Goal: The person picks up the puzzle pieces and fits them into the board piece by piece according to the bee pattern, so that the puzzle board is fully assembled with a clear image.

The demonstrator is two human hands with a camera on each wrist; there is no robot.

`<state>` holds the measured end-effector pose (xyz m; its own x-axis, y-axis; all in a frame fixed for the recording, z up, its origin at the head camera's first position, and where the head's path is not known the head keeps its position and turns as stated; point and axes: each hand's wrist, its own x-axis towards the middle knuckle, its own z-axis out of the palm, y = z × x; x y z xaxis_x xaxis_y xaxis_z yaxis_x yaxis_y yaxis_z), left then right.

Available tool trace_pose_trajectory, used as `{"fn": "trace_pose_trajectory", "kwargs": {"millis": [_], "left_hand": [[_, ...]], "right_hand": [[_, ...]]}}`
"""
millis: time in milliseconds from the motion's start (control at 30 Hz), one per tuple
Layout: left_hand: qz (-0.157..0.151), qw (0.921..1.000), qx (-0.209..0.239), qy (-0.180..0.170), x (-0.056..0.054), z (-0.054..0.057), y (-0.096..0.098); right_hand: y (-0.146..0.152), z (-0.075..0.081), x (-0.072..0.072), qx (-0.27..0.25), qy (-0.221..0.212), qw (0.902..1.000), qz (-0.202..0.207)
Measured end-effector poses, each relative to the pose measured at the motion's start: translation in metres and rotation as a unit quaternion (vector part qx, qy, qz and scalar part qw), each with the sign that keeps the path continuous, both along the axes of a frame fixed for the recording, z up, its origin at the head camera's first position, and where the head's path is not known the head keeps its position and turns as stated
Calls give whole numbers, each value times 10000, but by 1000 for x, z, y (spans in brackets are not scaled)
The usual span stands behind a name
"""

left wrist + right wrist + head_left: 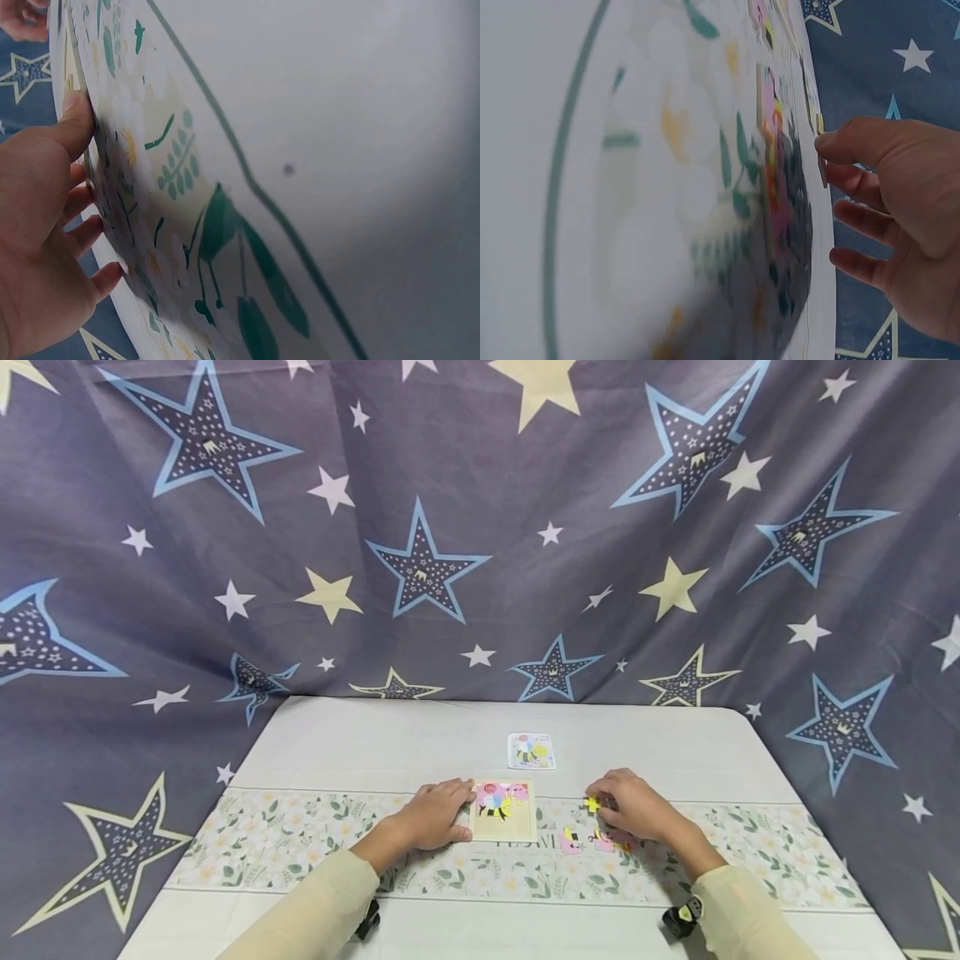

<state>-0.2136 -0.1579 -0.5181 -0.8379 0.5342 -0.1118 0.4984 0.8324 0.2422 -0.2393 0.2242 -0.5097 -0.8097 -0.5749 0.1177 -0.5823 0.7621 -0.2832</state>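
A square wooden puzzle board point(504, 835) lies on the table, its upper part filled with a bee picture and its lower part bare. My left hand point(437, 814) rests along the board's left edge, thumb at the lower corner and fingers loosely spread. To the right, my right hand point(633, 804) pinches a yellow puzzle piece point(592, 804) between thumb and index finger. In the right wrist view this piece point(821, 154) stands on edge at the thumb tip. Loose puzzle pieces point(570, 841) in pink and yellow lie between the board and the right hand; some are partly hidden beneath that hand.
Behind the board lies a small card point(532, 751) printed with the bee picture. A floral band point(300, 835) runs across the white table point(390, 735). A star-patterned cloth point(450, 460) hangs behind it. Dark wrist devices point(681, 920) sit at both sleeves.
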Motion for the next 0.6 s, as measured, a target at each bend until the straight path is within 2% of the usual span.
{"fn": "trace_pose_trajectory", "kwargs": {"millis": [133, 600], "left_hand": [[14, 10000, 22, -17, 0, 0, 0], [19, 10000, -22, -19, 0, 0, 0]], "right_hand": [[-10, -1, -2, -89, 48, 9998, 161], [-50, 0, -3, -159, -140, 9993, 306]]}}
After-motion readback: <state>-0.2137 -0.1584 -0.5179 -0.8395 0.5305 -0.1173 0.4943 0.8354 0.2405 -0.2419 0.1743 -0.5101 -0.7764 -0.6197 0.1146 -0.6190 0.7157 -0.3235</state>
